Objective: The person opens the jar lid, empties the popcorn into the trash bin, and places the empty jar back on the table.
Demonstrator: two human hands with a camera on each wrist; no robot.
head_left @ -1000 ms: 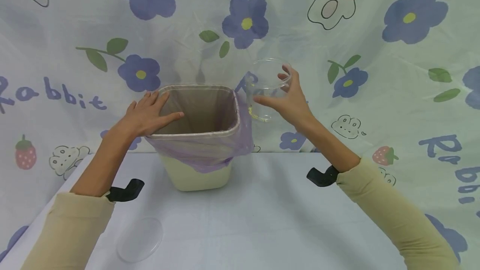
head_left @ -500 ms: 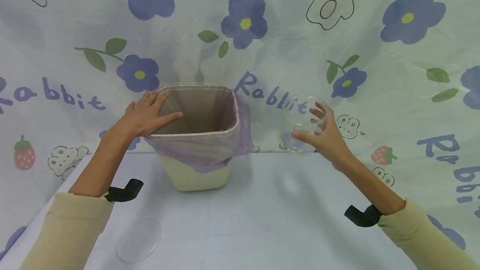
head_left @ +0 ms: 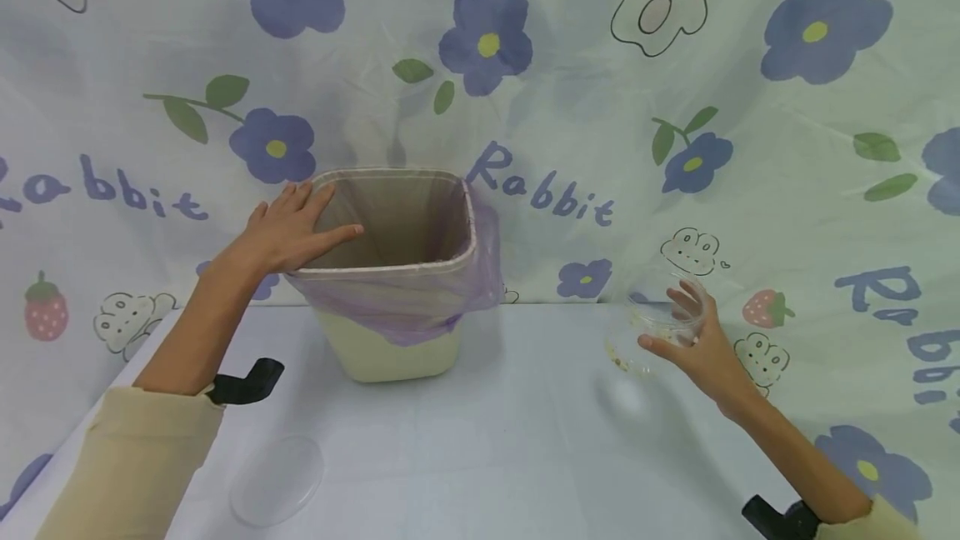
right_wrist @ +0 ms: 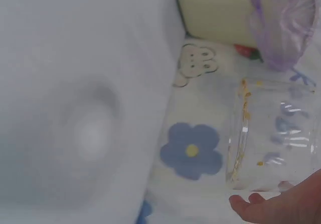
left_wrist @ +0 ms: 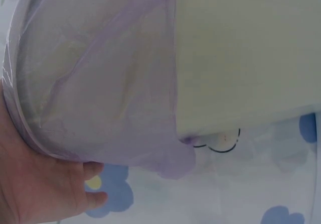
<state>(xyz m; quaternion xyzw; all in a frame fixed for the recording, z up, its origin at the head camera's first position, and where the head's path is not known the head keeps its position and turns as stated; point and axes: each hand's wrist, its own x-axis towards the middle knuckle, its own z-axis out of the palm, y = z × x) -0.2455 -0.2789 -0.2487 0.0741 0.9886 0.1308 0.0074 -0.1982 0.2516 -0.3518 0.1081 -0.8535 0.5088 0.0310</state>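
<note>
A cream trash bin (head_left: 393,357) stands at the back of the table, lined with a thin purple bag (head_left: 390,307) folded over its rim. My left hand (head_left: 288,232) rests on the bin's left rim, fingers spread straight and thumb over the opening. Off to the right, my right hand (head_left: 701,348) grips a clear round plastic container (right_wrist: 273,133) by its side. Held upright above the table, the container has small yellow-orange bits stuck around its bottom. In the left wrist view, the bin's wall and bag hide part of the left hand.
A clear round lid (head_left: 277,482) lies flat on the white-covered table (head_left: 487,457), at the front left. Behind the table hangs a cloth (head_left: 562,107) printed with flowers and rabbits.
My right hand has carried the container from beside the bin's rim to the right and down, closer to the table. The left hand stays on the rim.
</note>
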